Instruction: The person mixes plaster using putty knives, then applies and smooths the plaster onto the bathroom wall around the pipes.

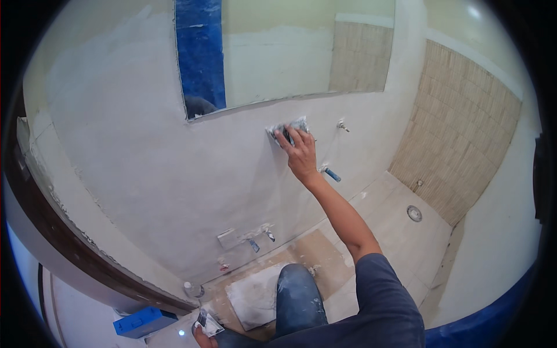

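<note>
My right arm reaches up to the white plastered wall (pixel 145 168). Just below the mirror (pixel 278 58), my right hand (pixel 301 156) is closed on a wide putty knife (pixel 300 123), fingers spread along its blade, which lies against the wall. Its handle is mostly hidden by the hand. Low at the left, my left hand (pixel 204 339) grips another putty knife (pixel 212 326) with white compound on it; part of that hand is cut off by the lower edge.
Pipe stubs stick out of the wall, one with a blue end (pixel 332 174). Lower down is a patch with blue fittings (pixel 255 246). A white sack (pixel 255 296) lies on brown floor covering. A blue toolbox (pixel 144 322) stands left, beyond a dark door frame (pixel 75 246). A drain (pixel 414 213) sits right.
</note>
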`<action>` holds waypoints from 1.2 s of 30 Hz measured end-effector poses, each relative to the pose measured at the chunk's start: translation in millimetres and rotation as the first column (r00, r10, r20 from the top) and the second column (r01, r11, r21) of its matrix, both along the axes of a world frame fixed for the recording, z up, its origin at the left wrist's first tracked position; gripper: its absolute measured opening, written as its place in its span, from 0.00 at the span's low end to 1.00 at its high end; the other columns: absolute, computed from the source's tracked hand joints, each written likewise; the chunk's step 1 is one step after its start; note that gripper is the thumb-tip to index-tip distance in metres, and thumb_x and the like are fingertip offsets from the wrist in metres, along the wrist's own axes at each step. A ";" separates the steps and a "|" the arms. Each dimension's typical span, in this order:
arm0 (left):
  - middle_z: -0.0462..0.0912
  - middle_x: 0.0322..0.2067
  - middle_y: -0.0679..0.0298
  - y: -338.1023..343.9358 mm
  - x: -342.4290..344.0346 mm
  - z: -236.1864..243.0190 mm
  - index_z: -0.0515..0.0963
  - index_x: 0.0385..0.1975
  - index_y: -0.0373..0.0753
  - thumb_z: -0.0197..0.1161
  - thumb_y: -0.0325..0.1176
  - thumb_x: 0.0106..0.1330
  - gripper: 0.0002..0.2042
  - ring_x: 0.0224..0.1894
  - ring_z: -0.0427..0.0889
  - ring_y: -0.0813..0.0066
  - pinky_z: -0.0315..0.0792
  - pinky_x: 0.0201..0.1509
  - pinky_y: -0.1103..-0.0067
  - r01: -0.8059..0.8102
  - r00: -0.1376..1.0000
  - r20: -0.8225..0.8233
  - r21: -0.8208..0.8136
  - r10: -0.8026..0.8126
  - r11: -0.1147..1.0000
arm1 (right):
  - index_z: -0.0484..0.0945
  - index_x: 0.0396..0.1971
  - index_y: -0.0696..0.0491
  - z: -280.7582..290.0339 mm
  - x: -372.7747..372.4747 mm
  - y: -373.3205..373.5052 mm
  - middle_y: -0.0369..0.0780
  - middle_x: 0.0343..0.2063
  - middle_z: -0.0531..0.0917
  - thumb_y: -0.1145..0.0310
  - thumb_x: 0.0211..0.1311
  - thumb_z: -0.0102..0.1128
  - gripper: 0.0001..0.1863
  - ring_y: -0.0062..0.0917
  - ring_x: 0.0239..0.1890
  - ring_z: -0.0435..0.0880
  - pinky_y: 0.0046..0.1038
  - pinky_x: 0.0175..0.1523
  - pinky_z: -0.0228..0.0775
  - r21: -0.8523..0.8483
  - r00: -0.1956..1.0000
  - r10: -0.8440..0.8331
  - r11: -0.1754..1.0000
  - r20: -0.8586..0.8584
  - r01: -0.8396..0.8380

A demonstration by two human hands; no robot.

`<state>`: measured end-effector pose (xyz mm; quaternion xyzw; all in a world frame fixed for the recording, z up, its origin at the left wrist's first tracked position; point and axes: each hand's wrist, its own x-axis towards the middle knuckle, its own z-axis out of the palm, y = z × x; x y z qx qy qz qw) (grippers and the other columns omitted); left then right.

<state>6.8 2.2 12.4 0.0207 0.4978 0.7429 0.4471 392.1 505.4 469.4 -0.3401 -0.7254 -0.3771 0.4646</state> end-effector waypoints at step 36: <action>0.82 0.53 0.62 -4.4 2.0 8.0 0.73 0.58 0.41 0.48 0.38 0.76 0.17 0.52 0.85 0.62 0.80 0.53 0.63 0.023 1.000 -0.020 0.060 -0.021 0.998 | 0.80 0.62 0.44 -8.2 -51.8 -64.4 0.38 0.58 0.80 0.77 0.62 0.59 0.27 0.40 0.57 0.77 0.43 0.60 0.70 -0.164 0.993 0.115 0.980 0.000 -0.114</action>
